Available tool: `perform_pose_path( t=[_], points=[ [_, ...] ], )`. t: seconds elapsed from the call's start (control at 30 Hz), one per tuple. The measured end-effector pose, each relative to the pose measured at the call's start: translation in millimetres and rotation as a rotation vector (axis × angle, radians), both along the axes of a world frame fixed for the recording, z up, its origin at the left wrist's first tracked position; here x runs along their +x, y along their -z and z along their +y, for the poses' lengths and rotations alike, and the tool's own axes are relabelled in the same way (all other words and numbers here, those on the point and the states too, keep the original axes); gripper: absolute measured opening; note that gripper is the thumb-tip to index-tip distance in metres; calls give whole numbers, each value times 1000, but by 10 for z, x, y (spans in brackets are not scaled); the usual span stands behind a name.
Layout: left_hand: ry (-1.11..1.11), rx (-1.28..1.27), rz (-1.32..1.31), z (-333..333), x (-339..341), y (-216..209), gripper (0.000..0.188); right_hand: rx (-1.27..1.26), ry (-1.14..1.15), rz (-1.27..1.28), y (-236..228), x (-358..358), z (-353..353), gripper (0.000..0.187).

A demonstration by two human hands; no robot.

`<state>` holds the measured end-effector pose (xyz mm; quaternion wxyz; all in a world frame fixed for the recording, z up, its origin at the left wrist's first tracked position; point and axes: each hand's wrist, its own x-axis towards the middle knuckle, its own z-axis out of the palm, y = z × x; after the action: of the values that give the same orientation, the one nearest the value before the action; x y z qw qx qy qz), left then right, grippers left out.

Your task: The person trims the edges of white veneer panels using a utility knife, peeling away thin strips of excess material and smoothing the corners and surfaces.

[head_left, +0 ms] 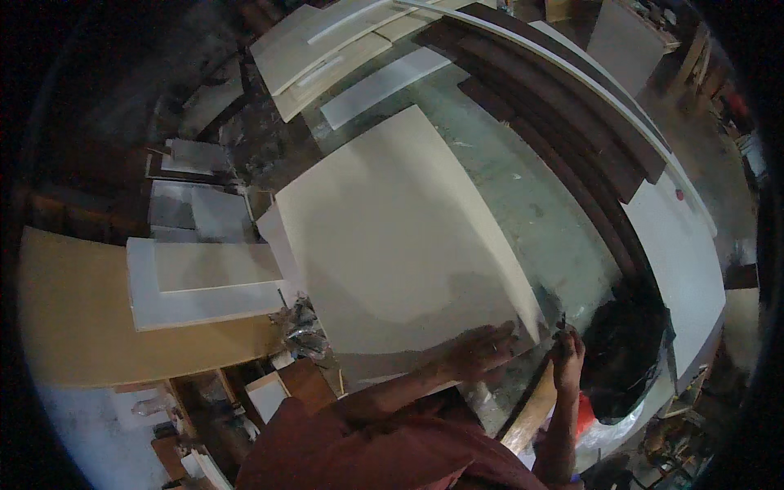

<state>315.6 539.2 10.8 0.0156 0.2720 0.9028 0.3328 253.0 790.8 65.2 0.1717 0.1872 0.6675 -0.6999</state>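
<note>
A large pale cream board (392, 229) lies flat on a glass-topped work surface (523, 204). My left hand (482, 347) rests flat, fingers spread, on the board's near corner. My right hand (566, 353) is just right of that corner, closed around a small dark object I cannot make out. Both forearms come in from the lower edge, with a dark red sleeve on the left one.
Dark brown planks (572, 139) and a long white panel (686, 253) lie along the right of the surface. More pale boards (327, 49) are stacked at the far end. White panels (204, 278) sit on a tan sheet (73, 318) at left. A black bag (629, 351) lies beside my right hand.
</note>
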Motion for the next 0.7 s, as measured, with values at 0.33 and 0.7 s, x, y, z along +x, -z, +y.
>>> perform_pose_path(
  t=[0.33,0.7],
  points=[
    [-873,-359,233,-2702,-1935,-79,51,183,-561,321,519,-1706,-715,20],
    [-930,-474,235,-2827,-2224,-47,53,226,-779,874,601,-4368,-3380,25]
  ],
)
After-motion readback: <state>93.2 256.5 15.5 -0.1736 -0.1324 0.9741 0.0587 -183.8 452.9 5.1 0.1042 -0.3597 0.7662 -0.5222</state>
